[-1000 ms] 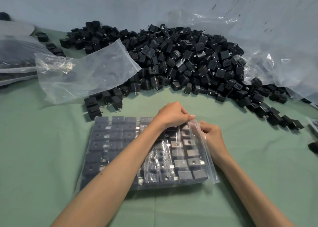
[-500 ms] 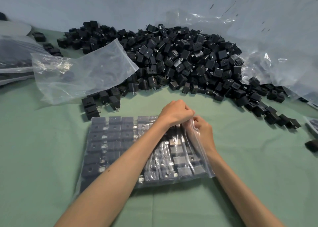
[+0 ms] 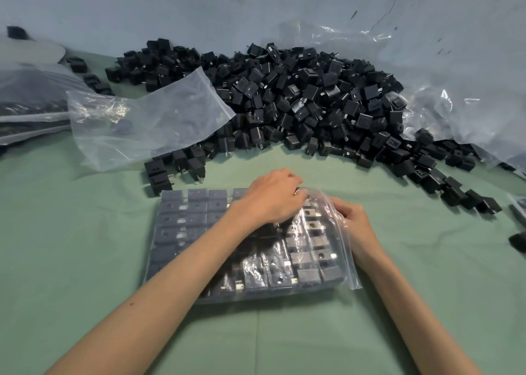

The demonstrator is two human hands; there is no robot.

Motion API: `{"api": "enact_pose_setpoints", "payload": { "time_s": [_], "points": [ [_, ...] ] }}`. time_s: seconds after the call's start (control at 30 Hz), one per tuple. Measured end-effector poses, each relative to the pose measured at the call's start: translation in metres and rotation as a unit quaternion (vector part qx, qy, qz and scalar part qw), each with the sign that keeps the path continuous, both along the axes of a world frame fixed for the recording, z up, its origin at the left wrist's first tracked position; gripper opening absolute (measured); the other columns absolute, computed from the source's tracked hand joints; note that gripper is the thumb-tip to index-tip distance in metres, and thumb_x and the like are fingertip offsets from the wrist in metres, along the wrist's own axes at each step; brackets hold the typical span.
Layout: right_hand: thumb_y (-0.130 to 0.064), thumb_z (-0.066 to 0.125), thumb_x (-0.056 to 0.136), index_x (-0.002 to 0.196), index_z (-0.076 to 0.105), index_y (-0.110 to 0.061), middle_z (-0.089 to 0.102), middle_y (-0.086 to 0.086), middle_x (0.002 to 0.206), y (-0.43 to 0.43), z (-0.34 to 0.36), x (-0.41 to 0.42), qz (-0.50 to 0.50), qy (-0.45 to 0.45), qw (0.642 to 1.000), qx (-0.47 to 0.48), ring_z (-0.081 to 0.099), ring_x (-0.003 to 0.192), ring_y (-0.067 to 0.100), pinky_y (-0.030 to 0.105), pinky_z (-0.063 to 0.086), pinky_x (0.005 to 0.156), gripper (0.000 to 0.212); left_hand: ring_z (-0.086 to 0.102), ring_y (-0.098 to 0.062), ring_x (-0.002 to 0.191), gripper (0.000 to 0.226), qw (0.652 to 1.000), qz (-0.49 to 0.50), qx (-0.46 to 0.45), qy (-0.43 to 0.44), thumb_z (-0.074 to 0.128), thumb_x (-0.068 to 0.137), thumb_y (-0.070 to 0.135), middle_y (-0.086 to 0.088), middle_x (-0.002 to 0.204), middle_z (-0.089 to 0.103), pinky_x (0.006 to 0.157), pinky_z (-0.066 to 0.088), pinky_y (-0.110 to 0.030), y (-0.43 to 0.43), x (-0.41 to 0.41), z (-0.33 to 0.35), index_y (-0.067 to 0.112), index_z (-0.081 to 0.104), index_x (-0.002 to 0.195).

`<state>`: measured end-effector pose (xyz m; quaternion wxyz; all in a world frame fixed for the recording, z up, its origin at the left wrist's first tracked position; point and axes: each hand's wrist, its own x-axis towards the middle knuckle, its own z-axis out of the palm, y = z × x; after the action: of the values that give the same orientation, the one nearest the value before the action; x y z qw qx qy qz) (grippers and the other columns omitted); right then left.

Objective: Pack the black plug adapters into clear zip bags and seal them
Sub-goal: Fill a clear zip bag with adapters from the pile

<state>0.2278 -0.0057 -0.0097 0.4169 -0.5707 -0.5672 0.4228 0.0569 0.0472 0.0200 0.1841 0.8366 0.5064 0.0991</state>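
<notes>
On the green table (image 3: 71,260), straight in front of me, a filled zip bag (image 3: 182,232) is lying flat, with black plug adapters (image 3: 321,256) sitting inside it in tidy rows. Its mouth is running along the right side, from the far corner down toward me. My left grip (image 3: 273,198) is reaching across the bag, the forearm passing over the packed rows. Its fingers are curling down onto the far right corner and clamping the plastic at the top of the mouth edge. My right grip (image 3: 353,223) is sitting just beside the bag's right edge, fingers bent and pinching the loose clear strip a little nearer to me. The two are sitting close together but apart. Whether the zip is pressed closed under them I cannot tell, since the plastic is crumpling and glaring there. Beyond the bag, a big loose pile (image 3: 299,104) of the same black adapters is spreading along the grey wall (image 3: 199,10), thinning into a trail toward the right. An empty zip bag (image 3: 148,124) is lying partly on the pile's left flank. A few stray adapters (image 3: 159,172) are sitting just beyond the filled bag's far left corner. At the far left, packed bags (image 3: 25,110) are lying stacked, and a crumpled plastic sheet (image 3: 455,98) is leaning against the wall on the right.
</notes>
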Motion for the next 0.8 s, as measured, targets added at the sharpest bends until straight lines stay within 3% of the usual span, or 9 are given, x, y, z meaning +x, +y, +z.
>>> {"api": "enact_pose_setpoints", "payload": {
  "time_s": [0.13, 0.23, 0.3, 0.37, 0.47, 0.53, 0.6, 0.7, 0.8],
  "points": [
    [-0.029, 0.07, 0.083, 0.096, 0.077, -0.022, 0.073, -0.003, 0.1, 0.0, -0.003, -0.004, -0.012, 0.019, 1.0, 0.019, 0.07, 0.083, 0.01, 0.019, 0.054, 0.065, 0.017, -0.001, -0.019, 0.148, 0.069, 0.993, -0.058, 0.027, 0.104, 0.02, 0.099, 0.056, -0.004, 0.161, -0.001, 0.12, 0.0, -0.048, -0.032, -0.007, -0.017, 0.016, 0.004, 0.153],
    [-0.023, 0.069, 0.087, 0.09, 0.078, -0.029, 0.074, -0.006, 0.096, 0.001, 0.0, 0.0, -0.002, -0.01, 1.0, 0.004, 0.07, 0.084, 0.007, 0.018, 0.053, 0.069, 0.011, -0.016, -0.018, 0.146, 0.071, 0.989, -0.072, 0.042, 0.123, 0.017, 0.099, 0.056, -0.006, 0.159, -0.014, 0.118, -0.008, -0.048, -0.037, 0.001, -0.02, 0.014, -0.004, 0.152],
    [-0.006, 0.063, 0.087, 0.083, 0.077, -0.036, 0.075, -0.009, 0.089, 0.013, 0.011, 0.012, 0.063, -0.075, 0.995, -0.025, 0.07, 0.084, 0.007, 0.019, 0.055, 0.074, 0.034, -0.02, -0.021, 0.145, 0.072, 0.989, -0.075, 0.033, 0.123, 0.016, 0.098, 0.056, -0.009, 0.158, -0.017, 0.117, -0.012, -0.049, -0.038, 0.007, -0.021, 0.013, -0.005, 0.152],
    [0.012, 0.052, 0.08, 0.07, 0.076, -0.031, 0.075, -0.006, 0.078, 0.043, 0.027, 0.024, 0.073, -0.159, 0.984, -0.047, 0.071, 0.082, 0.012, 0.02, 0.055, 0.071, 0.05, -0.023, -0.023, 0.144, 0.072, 0.989, -0.071, 0.035, 0.125, 0.015, 0.099, 0.056, -0.012, 0.157, -0.019, 0.116, -0.014, -0.05, -0.041, 0.011, -0.022, 0.013, -0.006, 0.152],
    [0.008, 0.047, 0.077, 0.085, 0.072, -0.017, 0.072, 0.005, 0.094, 0.104, 0.042, 0.021, -0.052, -0.273, 0.96, 0.04, 0.066, 0.094, 0.027, 0.037, 0.054, 0.083, 0.036, -0.022, -0.024, 0.144, 0.071, 0.988, -0.07, 0.036, 0.13, 0.014, 0.099, 0.056, -0.012, 0.157, -0.018, 0.116, -0.014, -0.05, -0.043, 0.011, -0.024, 0.014, -0.007, 0.152],
    [-0.012, 0.052, 0.086, 0.117, 0.063, -0.019, 0.061, 0.009, 0.12, 0.132, 0.036, 0.006, -0.068, -0.383, 0.918, 0.074, 0.059, 0.107, 0.032, 0.042, 0.049, 0.091, 0.034, -0.017, -0.023, 0.146, 0.071, 0.99, -0.063, 0.038, 0.121, 0.017, 0.099, 0.056, -0.011, 0.159, -0.014, 0.117, -0.011, -0.049, -0.046, 0.009, -0.021, 0.014, -0.002, 0.153],
    [-0.033, 0.056, 0.091, 0.133, 0.049, -0.019, 0.047, 0.011, 0.13, 0.147, 0.022, -0.008, -0.042, -0.494, 0.867, 0.047, 0.056, 0.107, 0.038, 0.043, 0.045, 0.085, 0.045, 0.003, -0.025, 0.147, 0.066, 0.994, -0.038, 0.062, 0.08, 0.026, 0.099, 0.053, -0.013, 0.16, 0.007, 0.119, 0.003, -0.049, -0.051, 0.009, -0.015, 0.012, 0.02, 0.151],
    [-0.038, 0.06, 0.09, 0.12, 0.046, -0.008, 0.046, 0.012, 0.121, 0.156, 0.009, -0.014, -0.09, -0.526, 0.841, 0.086, 0.058, 0.098, 0.044, 0.04, 0.037, 0.068, 0.044, 0.047, -0.027, 0.114, 0.044, 0.988, 0.01, 0.152, -0.028, 0.043, 0.096, 0.045, -0.014, 0.122, 0.054, 0.097, 0.038, -0.043, -0.065, 0.021, -0.005, 0.007, 0.056, 0.114],
    [-0.043, 0.059, 0.09, 0.117, 0.045, -0.009, 0.05, 0.011, 0.117, 0.162, 0.009, -0.011, -0.095, -0.553, 0.819, 0.119, 0.059, 0.096, 0.044, 0.039, 0.034, 0.065, 0.045, 0.056, -0.029, 0.091, 0.045, 0.984, 0.023, 0.168, -0.047, 0.048, 0.092, 0.049, -0.012, 0.097, 0.061, 0.07, 0.038, -0.037, -0.078, 0.04, 0.003, 0.007, 0.062, 0.097]
  ]
}}
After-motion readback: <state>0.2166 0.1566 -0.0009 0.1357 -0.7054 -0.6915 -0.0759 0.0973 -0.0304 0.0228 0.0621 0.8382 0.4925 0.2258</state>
